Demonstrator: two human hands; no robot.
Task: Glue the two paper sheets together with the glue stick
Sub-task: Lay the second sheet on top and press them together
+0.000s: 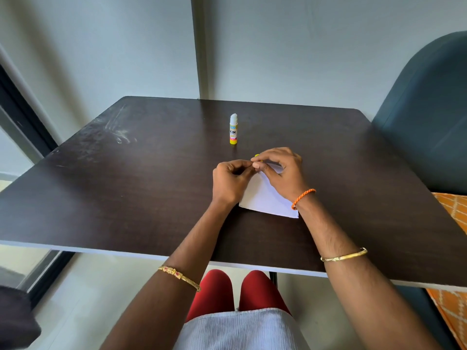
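Both hands pinch the paper's [265, 198] far corner on the counter [126, 185]: left grip [231, 181] and right grip [283, 173] clamped there. Glue stick [233, 130] stands uncapped beyond.

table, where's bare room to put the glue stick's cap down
Bare table left of the left hand, and right of the right hand. Crowded in the middle: glue stick, both hands, paper.
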